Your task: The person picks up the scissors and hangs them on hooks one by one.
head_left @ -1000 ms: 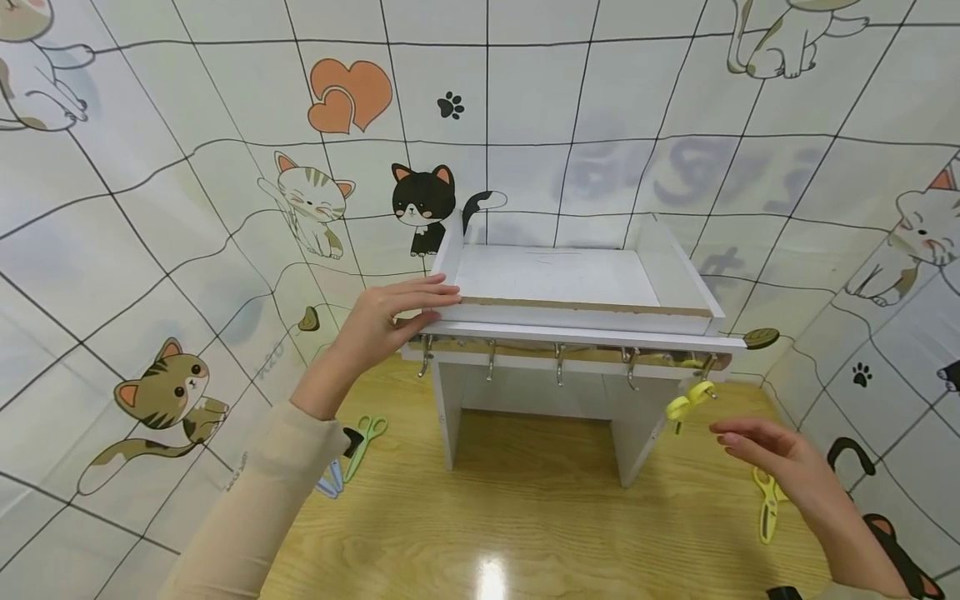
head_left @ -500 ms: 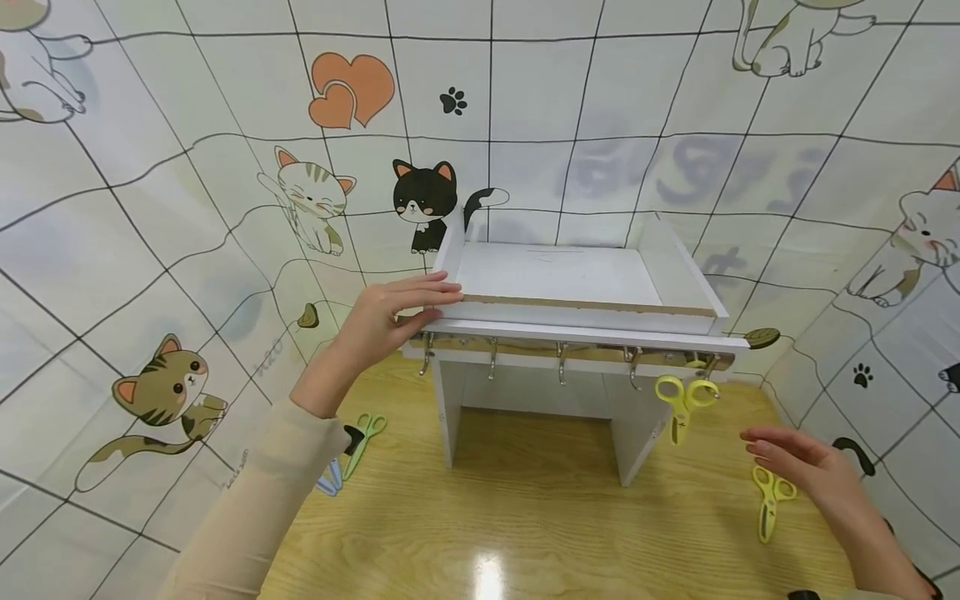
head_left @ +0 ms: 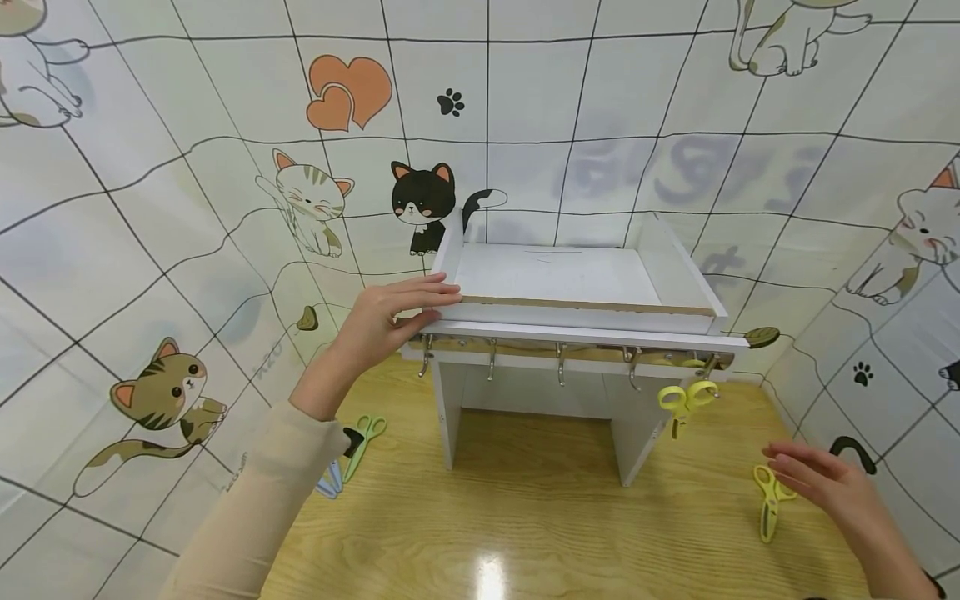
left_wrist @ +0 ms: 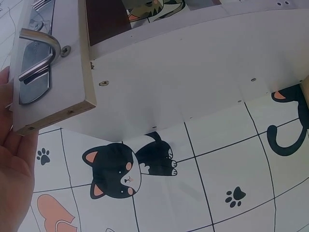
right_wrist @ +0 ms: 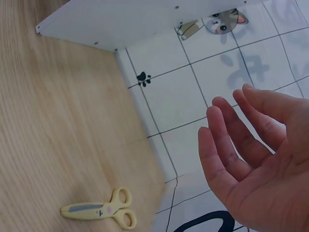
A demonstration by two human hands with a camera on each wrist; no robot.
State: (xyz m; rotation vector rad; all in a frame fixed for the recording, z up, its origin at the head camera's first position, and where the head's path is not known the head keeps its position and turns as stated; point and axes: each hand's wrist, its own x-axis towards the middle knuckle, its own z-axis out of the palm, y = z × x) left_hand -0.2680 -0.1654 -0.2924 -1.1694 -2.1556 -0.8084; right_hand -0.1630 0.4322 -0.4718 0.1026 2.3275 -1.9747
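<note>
The right hand (head_left: 828,483) is in the air at the near right, its fingers loosely bent and apart, the palm bare in the right wrist view. Close by it in the head view, a pair of yellow scissors (head_left: 768,510) lies on the wood-grain table (head_left: 525,517). Over to the left, near the beige sleeve (head_left: 292,458), lie green scissors (head_left: 362,447) and a light-blue item (head_left: 330,481), too partly seen to name. Farther in, a second pair, the yellow safety scissors (head_left: 680,408), hangs by a handle loop from the rightmost of five metal hooks (head_left: 560,367) along the front of a white shelf unit (head_left: 573,316). The left hand (head_left: 378,327) rests on the unit's left front corner, fingers extended over the upper rim, thumb lower down at the ledge. Behind stands a white wall covering (head_left: 525,92) with a black grid, cartoon cats and an orange heart.
</note>
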